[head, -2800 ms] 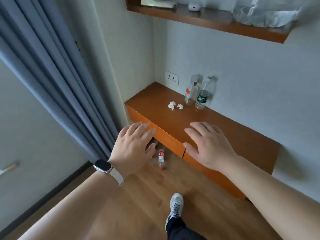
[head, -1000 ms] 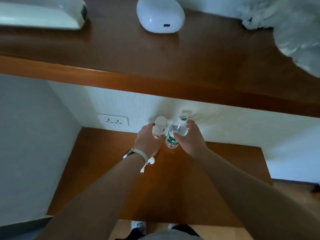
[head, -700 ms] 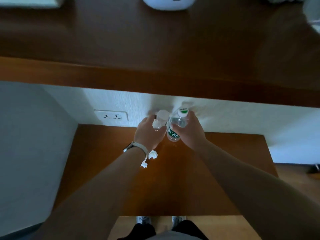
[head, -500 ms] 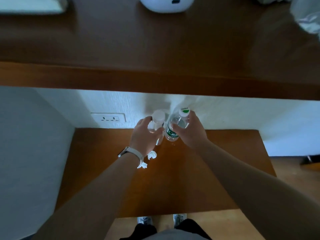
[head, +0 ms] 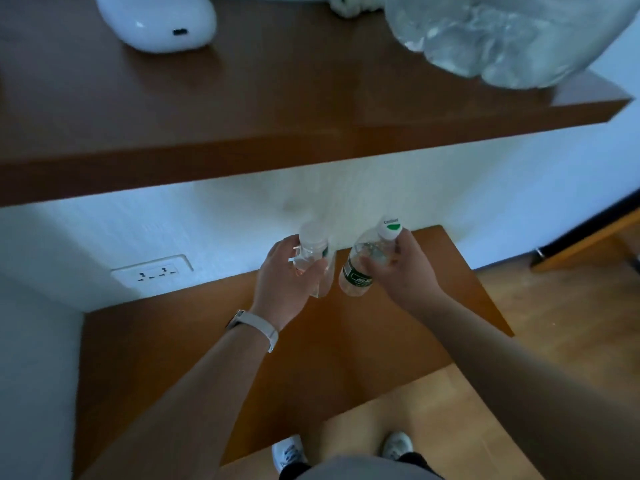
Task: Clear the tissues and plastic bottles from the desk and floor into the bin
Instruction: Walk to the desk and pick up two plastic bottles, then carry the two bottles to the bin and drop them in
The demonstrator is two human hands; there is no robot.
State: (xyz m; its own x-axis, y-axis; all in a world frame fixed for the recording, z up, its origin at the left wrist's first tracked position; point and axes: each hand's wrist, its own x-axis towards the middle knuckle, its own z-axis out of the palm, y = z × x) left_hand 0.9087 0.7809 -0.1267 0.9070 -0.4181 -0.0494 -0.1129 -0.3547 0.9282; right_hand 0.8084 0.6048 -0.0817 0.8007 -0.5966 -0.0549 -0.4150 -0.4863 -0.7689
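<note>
Our left hand [head: 284,289] is gripping a white-capped bottle [head: 310,252], our right hand [head: 407,271] a green-labelled bottle [head: 356,277]; next we are needing the bin, unseen.

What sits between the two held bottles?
Nothing: in the head view a narrow bare gap separates the clear bottle in the left hand from the green-labelled bottle in the right hand.
</note>
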